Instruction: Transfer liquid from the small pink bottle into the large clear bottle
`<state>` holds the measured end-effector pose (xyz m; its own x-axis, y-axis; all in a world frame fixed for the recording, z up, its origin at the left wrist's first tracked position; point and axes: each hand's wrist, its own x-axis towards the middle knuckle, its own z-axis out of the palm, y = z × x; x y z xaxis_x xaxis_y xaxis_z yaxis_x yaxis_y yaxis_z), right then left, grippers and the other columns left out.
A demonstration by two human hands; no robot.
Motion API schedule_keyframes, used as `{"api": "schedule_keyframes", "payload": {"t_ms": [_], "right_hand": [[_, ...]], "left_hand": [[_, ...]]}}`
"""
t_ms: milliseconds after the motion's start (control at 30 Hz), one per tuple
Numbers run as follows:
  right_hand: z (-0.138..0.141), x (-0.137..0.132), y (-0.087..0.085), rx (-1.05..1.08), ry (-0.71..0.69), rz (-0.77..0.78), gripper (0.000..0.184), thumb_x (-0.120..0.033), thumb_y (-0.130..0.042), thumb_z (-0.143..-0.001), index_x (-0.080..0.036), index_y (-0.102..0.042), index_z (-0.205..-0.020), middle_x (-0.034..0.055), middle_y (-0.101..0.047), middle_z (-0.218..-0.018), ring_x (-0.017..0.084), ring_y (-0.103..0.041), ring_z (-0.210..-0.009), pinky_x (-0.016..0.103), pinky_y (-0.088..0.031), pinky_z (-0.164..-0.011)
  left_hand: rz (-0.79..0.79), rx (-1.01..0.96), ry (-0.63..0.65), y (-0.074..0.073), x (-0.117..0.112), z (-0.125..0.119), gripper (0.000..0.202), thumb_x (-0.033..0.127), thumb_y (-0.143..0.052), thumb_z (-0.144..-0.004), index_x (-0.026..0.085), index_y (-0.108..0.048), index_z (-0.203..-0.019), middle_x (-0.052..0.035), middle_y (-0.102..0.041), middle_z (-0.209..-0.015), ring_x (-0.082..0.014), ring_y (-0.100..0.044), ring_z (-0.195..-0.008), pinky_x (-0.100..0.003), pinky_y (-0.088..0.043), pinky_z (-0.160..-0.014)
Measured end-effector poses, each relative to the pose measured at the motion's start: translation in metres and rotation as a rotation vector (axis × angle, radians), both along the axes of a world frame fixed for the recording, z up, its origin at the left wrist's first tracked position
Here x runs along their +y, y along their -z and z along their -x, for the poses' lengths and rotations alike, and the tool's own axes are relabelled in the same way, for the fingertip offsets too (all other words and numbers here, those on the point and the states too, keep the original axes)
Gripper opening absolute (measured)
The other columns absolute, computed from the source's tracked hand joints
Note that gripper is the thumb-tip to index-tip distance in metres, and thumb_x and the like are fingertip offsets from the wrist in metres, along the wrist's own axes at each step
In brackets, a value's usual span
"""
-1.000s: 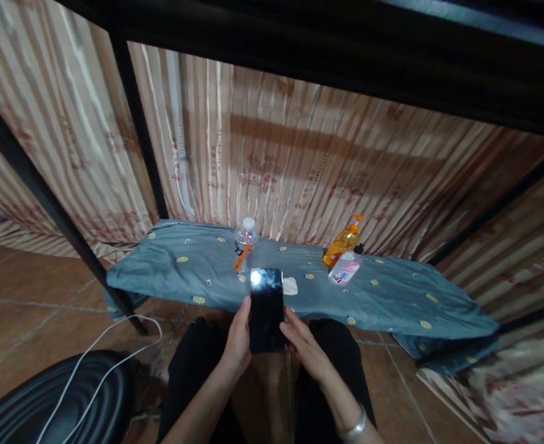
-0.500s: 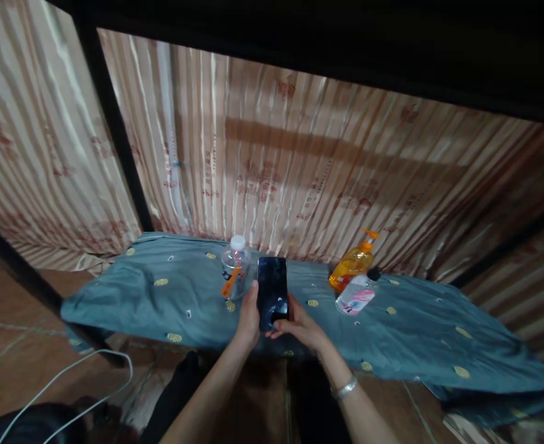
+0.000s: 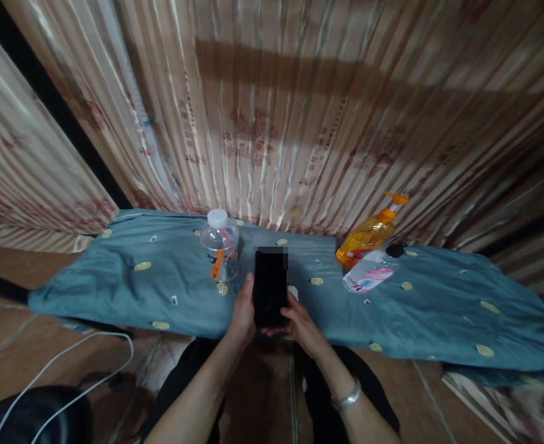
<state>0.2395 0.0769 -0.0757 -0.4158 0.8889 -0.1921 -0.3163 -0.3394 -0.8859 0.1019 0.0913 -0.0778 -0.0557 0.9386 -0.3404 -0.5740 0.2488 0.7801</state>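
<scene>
A smartphone (image 3: 271, 290) with a dark screen is held upright between both hands, above the near edge of the cloth-covered surface. My left hand (image 3: 242, 313) grips its left side, thumb along the edge. My right hand (image 3: 303, 324) wraps the lower right side, with the thumb at the edge and some fingers behind. Left of the phone stands a clear plastic bottle (image 3: 221, 246) with a white cap and orange label. To the right are an orange pump bottle (image 3: 367, 237) and a clear bottle (image 3: 371, 271) with a black cap and pink label, both looking tilted.
Teal cloth with yellow pineapple prints (image 3: 438, 308) covers the long surface. Behind it hangs a striped curtain (image 3: 263, 123). A dark post (image 3: 63, 111) rises at the left. On the tiled floor, a white cable (image 3: 63, 370) loops near a dark round object (image 3: 45, 419).
The view has tilted down and closer, so the bottles appear larger and the dark upper beam is gone. My right thumb has moved from the phone's screen to its right edge.
</scene>
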Motion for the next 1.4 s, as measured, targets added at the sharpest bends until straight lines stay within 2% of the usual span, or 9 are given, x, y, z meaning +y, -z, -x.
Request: {"api": "schedule_keyframes", "payload": {"t_ms": [100, 233, 333, 500, 767, 900, 1033, 1233, 1400], "right_hand": [[0.0, -0.001, 0.0, -0.007, 0.002, 0.007, 0.055, -0.036, -0.065, -0.075, -0.023, -0.053, -0.127, -0.0023, -0.074, -0.081, 0.022, -0.074, -0.062, 0.042, -0.062, -0.063], [0.0, -0.003, -0.001, -0.04, -0.002, -0.009, 0.057, -0.036, -0.069, -0.074, -0.024, -0.054, -0.129, -0.001, -0.075, -0.086, 0.023, -0.075, -0.065, 0.041, -0.063, -0.066], [0.0, -0.002, 0.0, -0.099, -0.01, -0.059, 0.063, -0.036, -0.075, -0.074, -0.023, -0.052, -0.131, 0.0003, -0.074, -0.09, 0.022, -0.074, -0.067, 0.041, -0.064, -0.068], [0.002, -0.001, 0.001, -0.163, 0.039, -0.143, 0.064, -0.043, -0.081, -0.075, -0.024, -0.052, -0.128, 0.0, -0.071, -0.091, 0.02, -0.072, -0.063, 0.038, -0.063, -0.062], [0.005, -0.002, -0.002, -0.179, 0.044, -0.143, 0.061, -0.05, -0.081, -0.073, -0.023, -0.056, -0.122, -0.0003, -0.069, -0.087, 0.019, -0.069, -0.059, 0.037, -0.061, -0.059], [0.002, -0.003, -0.003, -0.212, 0.06, -0.2, 0.063, -0.049, -0.08, -0.075, -0.022, -0.058, -0.128, 0.0049, -0.07, -0.104, 0.025, -0.072, -0.083, 0.039, -0.063, -0.067], [-0.005, 0.0, -0.004, -0.27, 0.126, -0.305, 0.056, -0.048, -0.071, -0.084, -0.022, -0.06, -0.133, 0.0074, -0.07, -0.124, 0.028, -0.067, -0.116, 0.044, -0.055, -0.099], [-0.013, 0.005, -0.004, -0.359, 0.161, -0.282, 0.052, -0.049, -0.059, -0.089, -0.024, -0.062, -0.135, 0.0061, -0.073, -0.126, 0.028, -0.063, -0.123, 0.043, -0.047, -0.108], [-0.015, 0.006, 0.003, -0.383, 0.189, -0.251, 0.046, -0.047, -0.054, -0.09, -0.025, -0.067, -0.128, 0.0051, -0.072, -0.125, 0.027, -0.066, -0.113, 0.039, -0.053, -0.095]], "left_hand": [[0.006, 0.021, 0.01, -0.005, -0.002, -0.002, 0.066, 0.079, -0.061, -0.077, 0.014, -0.07, -0.083, -0.0003, -0.065, -0.058, -0.0129, -0.053, -0.04, -0.026, -0.037, -0.038], [-0.012, 0.034, -0.042, -0.009, -0.002, -0.003, 0.068, 0.082, -0.068, -0.066, 0.015, -0.07, -0.08, -0.0023, -0.07, -0.064, -0.0151, -0.062, -0.051, -0.026, -0.044, -0.046], [-0.008, 0.025, -0.033, -0.012, -0.001, -0.005, 0.067, 0.082, -0.068, -0.065, 0.016, -0.068, -0.076, -0.001, -0.067, -0.059, -0.0145, -0.061, -0.051, -0.025, -0.044, -0.047], [0.027, 0.012, 0.031, -0.013, -0.001, -0.007, 0.066, 0.084, -0.065, -0.066, 0.018, -0.063, -0.07, 0.0015, -0.058, -0.048, -0.012, -0.046, -0.032, -0.026, -0.033, -0.033], [0.036, -0.012, 0.039, -0.01, -0.002, -0.005, 0.062, 0.08, -0.062, -0.073, 0.018, -0.067, -0.078, 0.0011, -0.058, -0.048, -0.0127, -0.046, -0.03, -0.026, -0.031, -0.03], [0.044, -0.025, -0.051, -0.009, 0.0, -0.003, 0.056, 0.069, -0.067, -0.079, 0.016, -0.072, -0.095, -0.0024, -0.071, -0.065, -0.0184, -0.066, -0.054, -0.029, -0.052, -0.05], [0.085, -0.062, -0.118, -0.016, 0.002, -0.004, 0.055, 0.058, -0.062, -0.088, 0.011, -0.07, -0.116, -0.0114, -0.08, -0.094, -0.0277, -0.076, -0.09, -0.038, -0.06, -0.082], [0.15, -0.092, -0.148, -0.03, 0.0, -0.008, 0.045, 0.043, -0.05, -0.099, 0.007, -0.067, -0.121, -0.0155, -0.081, -0.096, -0.0299, -0.078, -0.096, -0.043, -0.061, -0.088], [0.16, -0.093, -0.183, -0.031, 0.002, -0.009, 0.041, 0.038, -0.05, -0.1, 0.008, -0.067, -0.122, -0.014, -0.081, -0.096, -0.0281, -0.078, -0.098, -0.04, -0.061, -0.09]]}}
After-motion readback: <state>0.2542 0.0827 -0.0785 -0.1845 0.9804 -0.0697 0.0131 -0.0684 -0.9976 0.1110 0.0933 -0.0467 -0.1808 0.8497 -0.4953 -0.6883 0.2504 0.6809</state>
